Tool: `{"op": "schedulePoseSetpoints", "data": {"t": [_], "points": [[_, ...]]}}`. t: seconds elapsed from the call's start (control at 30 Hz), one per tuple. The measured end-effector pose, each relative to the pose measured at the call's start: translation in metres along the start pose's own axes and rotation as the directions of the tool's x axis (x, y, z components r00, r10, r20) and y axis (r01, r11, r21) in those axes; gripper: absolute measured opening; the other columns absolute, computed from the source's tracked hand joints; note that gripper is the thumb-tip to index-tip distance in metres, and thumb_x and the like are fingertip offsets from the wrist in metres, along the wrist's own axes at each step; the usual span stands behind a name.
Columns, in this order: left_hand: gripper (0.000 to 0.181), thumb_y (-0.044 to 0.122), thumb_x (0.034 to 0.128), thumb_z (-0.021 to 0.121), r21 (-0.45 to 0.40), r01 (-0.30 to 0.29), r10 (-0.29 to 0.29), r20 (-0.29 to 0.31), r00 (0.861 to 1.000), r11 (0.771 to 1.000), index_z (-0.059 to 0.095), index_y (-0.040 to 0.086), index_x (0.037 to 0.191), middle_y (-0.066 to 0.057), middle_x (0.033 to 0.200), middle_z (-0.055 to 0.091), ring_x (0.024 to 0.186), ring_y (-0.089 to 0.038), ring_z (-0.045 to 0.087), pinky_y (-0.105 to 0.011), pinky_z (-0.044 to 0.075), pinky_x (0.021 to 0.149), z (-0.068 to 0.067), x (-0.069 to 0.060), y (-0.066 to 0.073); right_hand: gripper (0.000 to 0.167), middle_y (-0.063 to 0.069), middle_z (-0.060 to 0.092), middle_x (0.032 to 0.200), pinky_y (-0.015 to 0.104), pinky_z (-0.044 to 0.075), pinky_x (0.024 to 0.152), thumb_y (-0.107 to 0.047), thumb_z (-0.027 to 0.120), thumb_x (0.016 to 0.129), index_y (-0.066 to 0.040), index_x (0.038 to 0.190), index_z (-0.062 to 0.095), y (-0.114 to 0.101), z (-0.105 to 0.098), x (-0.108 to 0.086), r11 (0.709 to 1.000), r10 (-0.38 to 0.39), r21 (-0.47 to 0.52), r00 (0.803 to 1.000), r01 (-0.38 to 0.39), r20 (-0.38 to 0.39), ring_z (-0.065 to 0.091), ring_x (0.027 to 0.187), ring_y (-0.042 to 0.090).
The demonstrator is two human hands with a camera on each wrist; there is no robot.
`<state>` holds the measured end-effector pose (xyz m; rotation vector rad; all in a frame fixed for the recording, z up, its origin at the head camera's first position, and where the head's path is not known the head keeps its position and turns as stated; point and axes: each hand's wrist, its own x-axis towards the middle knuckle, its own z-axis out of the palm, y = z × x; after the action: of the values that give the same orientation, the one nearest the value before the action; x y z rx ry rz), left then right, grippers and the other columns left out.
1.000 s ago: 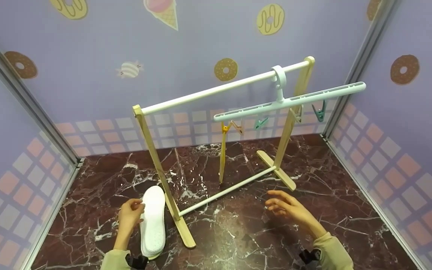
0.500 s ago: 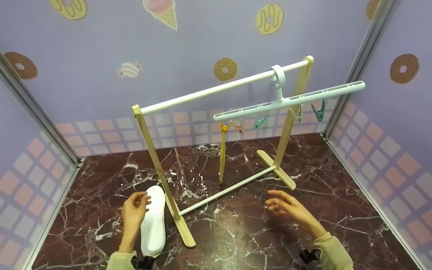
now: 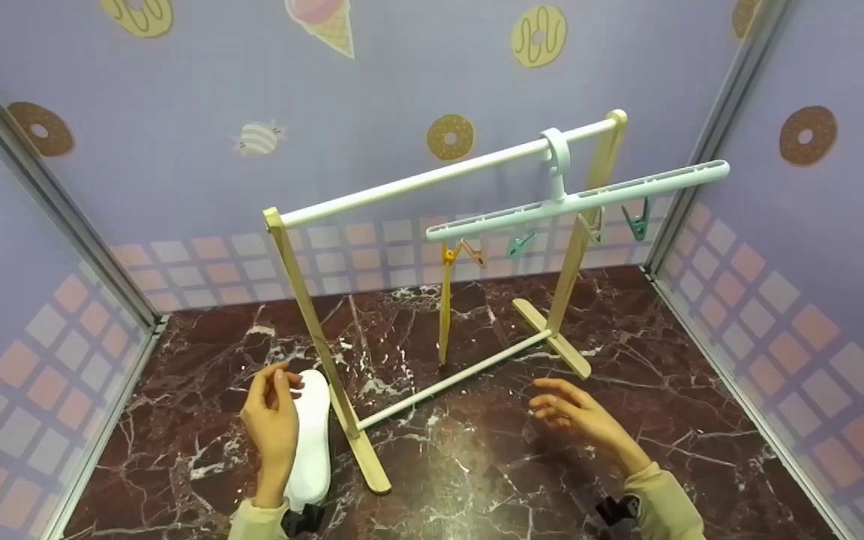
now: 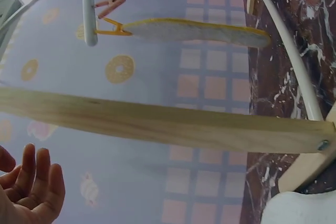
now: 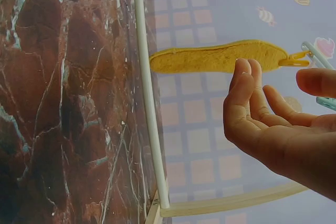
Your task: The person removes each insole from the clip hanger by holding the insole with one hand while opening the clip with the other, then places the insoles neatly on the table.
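My left hand (image 3: 273, 420) hovers over the left edge of a white insole (image 3: 313, 450), fingers loosely bent and holding nothing; it covers part of that insole. In the left wrist view only the tip of the white insole (image 4: 302, 208) shows. My right hand (image 3: 586, 420) hangs above the table, right of the rack, its fingers relaxed around nothing. A yellow-edged insole (image 5: 210, 57) hangs from a yellow clip (image 3: 450, 256) at the left end of a pale green hanger (image 3: 589, 202). Its yellow face shows in the right wrist view, a greyish one (image 4: 194, 31) in the left.
A wooden rack (image 3: 304, 307) with a white top bar (image 3: 417, 182) carries the hanger. Further clips, a pink one (image 3: 473, 253) and a green one (image 3: 636, 221) among them, dangle from it. Patterned walls enclose the dark red marbled table (image 3: 477, 465) at the back and sides.
My left hand has moved right and slightly away from me, over the edge of the white insole. My right hand has stayed almost in place.
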<state>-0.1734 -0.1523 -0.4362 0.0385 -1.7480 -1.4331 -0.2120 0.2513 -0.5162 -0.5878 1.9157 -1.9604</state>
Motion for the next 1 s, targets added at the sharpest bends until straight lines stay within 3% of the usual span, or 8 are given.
{"op": "schedulePoseSetpoints", "data": {"t": [0.17,0.27,0.43,0.6,0.73,1.0], "points": [[0.015,-0.009,0.0867,0.043,-0.033,-0.039,0.038,-0.035,0.999,0.999,0.056,-0.016,0.088,-0.007,0.064,0.058,0.057,-0.002,0.055,-0.012,0.045,0.054,0.003,-0.005,0.012,0.033,-0.005,0.061,0.103,0.019,0.049,0.072,-0.012,0.036,0.096,-0.005,0.128,0.038,-0.001,-0.001,0.002,0.999,-0.038,0.013,0.999,0.037,0.016,0.06,0.09,0.005],[0.014,-0.013,0.0854,0.042,-0.08,-0.091,0.087,-0.051,0.995,0.993,0.055,-0.019,0.087,-0.006,0.064,0.057,0.056,-0.003,0.055,-0.014,0.046,0.054,0.006,-0.007,0.014,0.031,-0.005,0.061,0.103,0.02,0.049,0.074,-0.013,0.037,0.095,-0.012,0.126,0.041,-0.003,-0.002,0.004,0.999,-0.042,-0.001,0.999,0.042,0.005,0.06,0.091,0.006],[0.013,-0.017,0.0835,0.041,-0.129,-0.212,0.206,-0.058,0.977,0.969,0.053,-0.02,0.087,-0.018,0.063,0.055,0.059,0.001,0.056,-0.015,0.047,0.054,0.012,-0.008,0.007,0.034,-0.007,0.061,0.103,0.024,0.049,0.08,-0.016,0.038,0.096,-0.006,0.128,0.038,-0.009,-0.002,0.008,0.999,-0.038,-0.025,0.999,0.038,-0.02,0.06,0.092,0.008],[0.015,-0.016,0.0831,0.042,-0.139,-0.276,0.271,-0.05,0.961,0.951,0.055,-0.016,0.09,-0.022,0.066,0.057,0.062,0.002,0.058,-0.016,0.048,0.054,0.018,-0.009,-0.002,0.043,-0.006,0.06,0.105,0.021,0.049,0.079,-0.018,0.038,0.096,0.004,0.132,0.028,-0.016,-0.002,0.01,0.999,-0.037,0.003,0.999,0.037,-0.025,0.06,0.093,0.007],[0.016,-0.019,0.08,0.045,-0.134,-0.339,0.333,-0.068,0.941,0.931,0.056,-0.017,0.091,-0.024,0.069,0.059,0.064,-0.003,0.062,-0.016,0.049,0.054,0.023,-0.01,-0.003,0.05,-0.003,0.059,0.106,0.02,0.049,0.076,-0.019,0.038,0.096,0.009,0.133,0.021,-0.02,-0.001,0.011,0.999,-0.029,0.026,0.999,0.03,-0.036,0.06,0.093,0.008],[0.02,-0.018,0.0752,0.05,-0.058,-0.478,0.475,-0.059,0.878,0.877,0.057,-0.016,0.094,-0.023,0.076,0.063,0.07,-0.009,0.065,-0.014,0.05,0.057,0.035,-0.013,-0.003,0.048,0.003,0.057,0.108,0.022,0.049,0.076,-0.02,0.04,0.095,0.004,0.134,0.026,-0.027,0.001,0.014,1.0,0.006,0.008,0.996,-0.005,-0.087,0.06,0.093,0.008]]}}
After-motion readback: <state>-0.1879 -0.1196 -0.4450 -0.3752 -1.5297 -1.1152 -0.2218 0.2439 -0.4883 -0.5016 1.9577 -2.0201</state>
